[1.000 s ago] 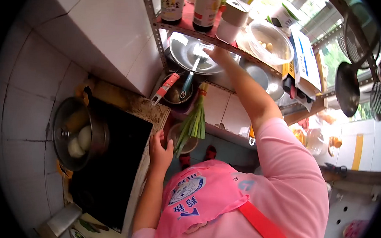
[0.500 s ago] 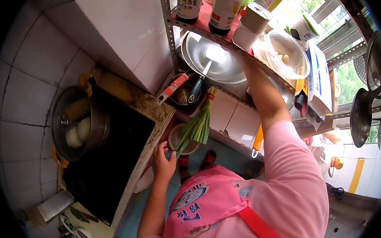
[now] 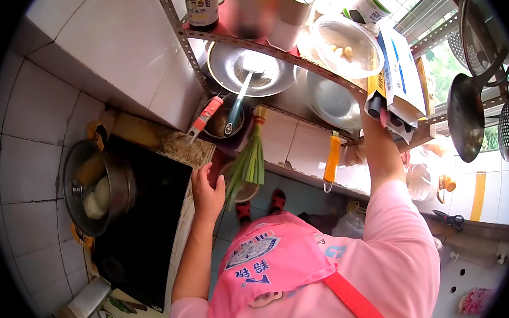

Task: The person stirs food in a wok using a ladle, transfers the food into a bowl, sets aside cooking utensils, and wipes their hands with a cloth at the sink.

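My left hand (image 3: 208, 192) is near the stove edge, fingers slightly curled and thumb apart, with nothing visible in it. Beside it hangs a bunch of green onions (image 3: 249, 162), its bound end up against the ledge. My right forearm (image 3: 379, 151) reaches up under the shelf, right of a round metal pan (image 3: 333, 99); the right hand is hidden behind the shelf edge and boxes. A wok (image 3: 225, 67) holds a white spatula with a teal handle (image 3: 235, 114). A red-handled tool (image 3: 208, 116) lies across a small pot (image 3: 223, 126).
On the left, a lidded glass pot (image 3: 99, 186) stands by the black stovetop (image 3: 153, 212). Bottles and a plastic bowl (image 3: 349, 42) fill the upper shelf (image 3: 283, 53). Ladles (image 3: 467, 117) hang at right. An orange-handled peeler or knife (image 3: 331, 160) hangs below the shelf.
My right hand has left the wok and spatula, and the arm has moved right along the shelf. The round metal pan now shows more fully. The camera view has shifted.
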The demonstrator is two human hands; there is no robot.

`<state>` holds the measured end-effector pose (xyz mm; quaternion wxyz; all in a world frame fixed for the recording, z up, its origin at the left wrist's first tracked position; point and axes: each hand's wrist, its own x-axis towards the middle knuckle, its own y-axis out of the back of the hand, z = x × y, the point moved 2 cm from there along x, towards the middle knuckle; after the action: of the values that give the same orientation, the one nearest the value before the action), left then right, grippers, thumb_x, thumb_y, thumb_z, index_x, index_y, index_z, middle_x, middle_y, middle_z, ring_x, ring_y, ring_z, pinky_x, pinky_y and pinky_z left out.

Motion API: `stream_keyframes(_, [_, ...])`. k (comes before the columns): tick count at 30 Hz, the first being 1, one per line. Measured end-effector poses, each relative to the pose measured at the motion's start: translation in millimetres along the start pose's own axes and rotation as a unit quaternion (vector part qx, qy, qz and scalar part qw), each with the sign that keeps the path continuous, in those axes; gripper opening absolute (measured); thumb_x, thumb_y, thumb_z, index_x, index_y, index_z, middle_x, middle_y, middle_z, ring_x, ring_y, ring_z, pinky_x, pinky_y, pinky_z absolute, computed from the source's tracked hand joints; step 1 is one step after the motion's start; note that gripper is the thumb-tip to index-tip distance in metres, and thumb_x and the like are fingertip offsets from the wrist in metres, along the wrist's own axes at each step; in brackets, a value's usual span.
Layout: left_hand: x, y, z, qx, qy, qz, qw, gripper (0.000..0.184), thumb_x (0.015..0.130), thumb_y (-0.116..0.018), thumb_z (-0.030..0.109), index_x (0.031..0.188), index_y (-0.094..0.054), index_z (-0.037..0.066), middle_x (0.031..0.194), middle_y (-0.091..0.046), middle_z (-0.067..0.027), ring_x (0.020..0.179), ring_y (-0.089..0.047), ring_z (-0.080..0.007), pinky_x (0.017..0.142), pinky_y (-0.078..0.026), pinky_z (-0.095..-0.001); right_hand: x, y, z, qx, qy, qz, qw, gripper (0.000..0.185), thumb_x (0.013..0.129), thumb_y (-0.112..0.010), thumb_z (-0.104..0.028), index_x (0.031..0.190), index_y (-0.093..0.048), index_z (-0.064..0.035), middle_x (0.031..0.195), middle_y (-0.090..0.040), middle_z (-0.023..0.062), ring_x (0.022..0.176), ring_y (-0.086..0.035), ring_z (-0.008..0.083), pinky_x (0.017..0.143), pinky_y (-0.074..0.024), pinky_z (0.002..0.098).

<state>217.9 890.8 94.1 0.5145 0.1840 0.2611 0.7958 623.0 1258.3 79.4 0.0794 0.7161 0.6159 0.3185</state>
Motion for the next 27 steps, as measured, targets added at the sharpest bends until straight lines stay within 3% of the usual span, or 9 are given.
stream_keyframes(3, [8, 0, 6, -0.016, 0.0, 0.002, 1.0, 0.042, 0.079, -0.064, 0.005, 0.117, -0.049, 0.001, 0.113, -0.049, -0.0182, 0.105, -0.052, -0.0335, 0.094, -0.044, -0.0397, -15, 25, 15, -0.012, -0.015, 0.021, 1.0, 0.043, 0.08, -0.067, -0.04, 0.109, -0.065, -0.0074, 0.107, -0.065, 0.0139, 0.102, -0.059, 0.0277, 0.09, -0.0443, 0.0373])
stream_keyframes(19, [28, 12, -14, 0.052, -0.037, 0.038, 0.997, 0.042, 0.077, -0.065, 0.007, 0.116, -0.05, 0.001, 0.109, -0.051, -0.0192, 0.104, -0.051, -0.0362, 0.092, -0.042, -0.0411, -21, 15, 12, -0.015, 0.01, 0.0, 1.0, 0.043, 0.079, -0.069, -0.037, 0.109, -0.064, -0.0061, 0.107, -0.065, 0.0146, 0.102, -0.059, 0.0281, 0.09, -0.0438, 0.0368])
stream_keyframes(27, [100, 24, -34, 0.152, -0.09, 0.051, 0.983, 0.049, 0.076, -0.065, 0.012, 0.12, -0.046, 0.0, 0.114, -0.051, -0.0209, 0.11, -0.048, -0.0387, 0.095, -0.04, -0.0428, -17, -2, -7, -0.014, 0.039, -0.02, 0.999, 0.043, 0.078, -0.07, -0.035, 0.109, -0.064, -0.0054, 0.106, -0.065, 0.0149, 0.101, -0.059, 0.0283, 0.09, -0.0435, 0.0365])
